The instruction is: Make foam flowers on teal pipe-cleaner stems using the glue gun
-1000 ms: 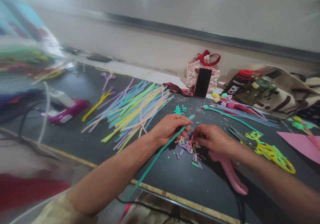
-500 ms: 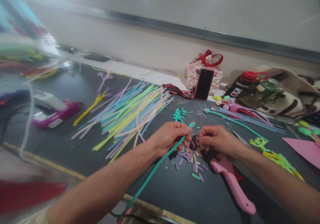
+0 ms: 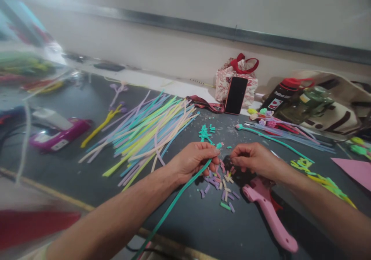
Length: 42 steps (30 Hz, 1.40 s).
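Observation:
My left hand (image 3: 199,157) pinches a long green pipe cleaner (image 3: 174,206) near its upper end, where a small rounded tip with a bit of pink shows past the thumb. The stem's tail runs down over the table's front edge. To its right, my right hand (image 3: 249,159) is closed, thumb and fingers together; whatever lies between them is too small to make out. Short cut pieces in purple, pink and cream (image 3: 223,186) lie under and between both hands. Just beyond are small green cut pieces (image 3: 205,131). A pink-handled tool (image 3: 272,221) rests below my right hand.
A spread of pastel pipe cleaners (image 3: 145,132) lies to the left, near a purple and white device (image 3: 60,134). Behind stand a phone (image 3: 236,95), a patterned bag (image 3: 222,84) and a black bottle (image 3: 279,97). Yellow-green pieces (image 3: 324,184) and pink paper (image 3: 353,173) lie right.
My right hand has drawn slightly away from the stem's tip, to the right. The left hand keeps its pinch on the green pipe cleaner. The view has shifted a little.

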Each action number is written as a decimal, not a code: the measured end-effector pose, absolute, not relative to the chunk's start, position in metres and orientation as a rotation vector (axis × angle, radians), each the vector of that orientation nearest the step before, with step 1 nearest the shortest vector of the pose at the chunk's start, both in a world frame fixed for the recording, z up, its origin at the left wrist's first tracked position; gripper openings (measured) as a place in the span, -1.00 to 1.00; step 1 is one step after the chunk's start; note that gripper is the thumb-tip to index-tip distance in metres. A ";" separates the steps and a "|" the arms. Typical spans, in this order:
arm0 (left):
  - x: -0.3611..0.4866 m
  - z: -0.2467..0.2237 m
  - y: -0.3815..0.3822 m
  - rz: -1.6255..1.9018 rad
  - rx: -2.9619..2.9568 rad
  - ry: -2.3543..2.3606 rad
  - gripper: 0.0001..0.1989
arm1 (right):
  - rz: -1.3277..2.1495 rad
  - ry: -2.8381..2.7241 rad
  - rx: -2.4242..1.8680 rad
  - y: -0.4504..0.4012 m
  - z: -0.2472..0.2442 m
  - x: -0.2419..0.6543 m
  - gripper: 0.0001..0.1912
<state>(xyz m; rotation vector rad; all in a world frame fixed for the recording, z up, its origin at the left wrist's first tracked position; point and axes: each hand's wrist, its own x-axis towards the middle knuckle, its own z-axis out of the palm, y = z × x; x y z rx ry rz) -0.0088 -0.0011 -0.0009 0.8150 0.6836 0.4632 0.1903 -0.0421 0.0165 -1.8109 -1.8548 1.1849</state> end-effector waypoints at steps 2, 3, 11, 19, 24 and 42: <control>-0.009 -0.001 -0.001 0.462 0.818 0.685 -0.87 | 1.115 -1.919 -1.807 -0.042 0.015 0.193 -0.89; -0.008 -0.001 -0.001 0.460 0.821 0.687 -0.87 | 1.075 -1.956 -1.807 -0.042 0.015 0.194 -0.90; -0.009 -0.001 -0.001 0.468 0.835 0.683 -0.86 | 0.646 -2.380 -1.658 -0.049 0.022 0.187 -0.83; -0.009 0.000 -0.001 0.487 0.844 0.667 -0.85 | 0.608 -2.666 -1.454 -0.046 0.015 0.182 -0.81; -0.010 -0.001 0.000 0.481 0.856 0.650 -0.85 | 0.605 -2.726 -1.399 -0.038 0.015 0.177 -0.77; -0.011 -0.001 0.001 0.486 0.837 0.662 -0.82 | 0.588 -2.542 -1.597 -0.037 0.021 0.188 -0.84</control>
